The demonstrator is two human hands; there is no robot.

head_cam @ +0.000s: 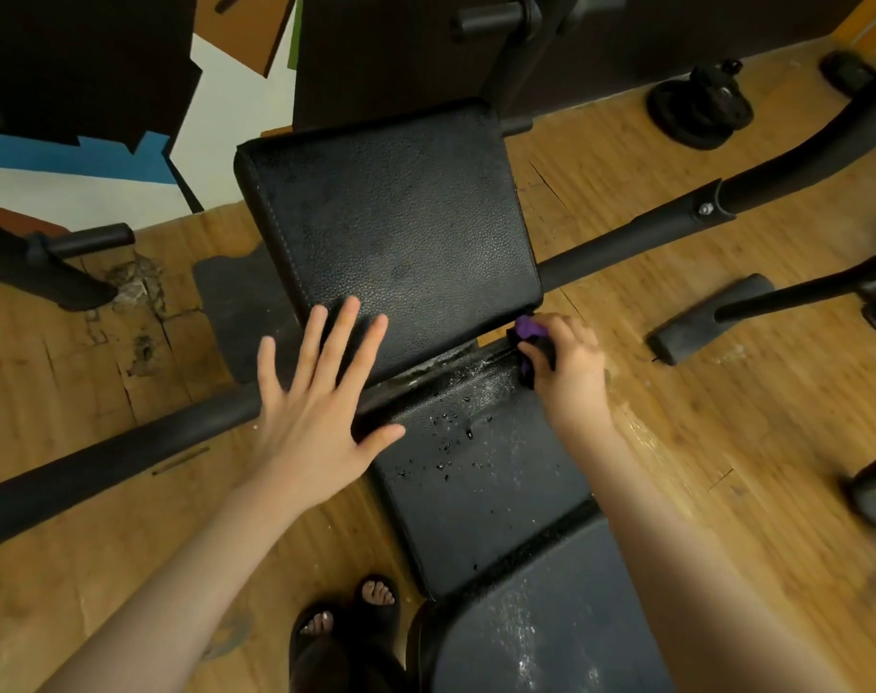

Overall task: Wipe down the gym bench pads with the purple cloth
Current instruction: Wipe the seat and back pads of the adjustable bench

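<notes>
The black gym bench runs from the bottom right up the middle. Its far pad (391,217) is large and grainy, the middle pad (476,482) carries water drops and white dust, and the near pad (541,637) is dusty too. My right hand (568,365) grips the bunched purple cloth (530,328) at the right end of the gap between the far and middle pads. My left hand (321,392) is spread flat with straight fingers over the left edge of the bench, fingertips at the far pad's near edge.
A black frame bar (126,457) crosses under the bench from lower left to upper right. Weight plates (698,110) lie on the wooden floor at the back right. A rubber foot (701,320) sits at the right. My sandalled feet (346,627) stand left of the near pad.
</notes>
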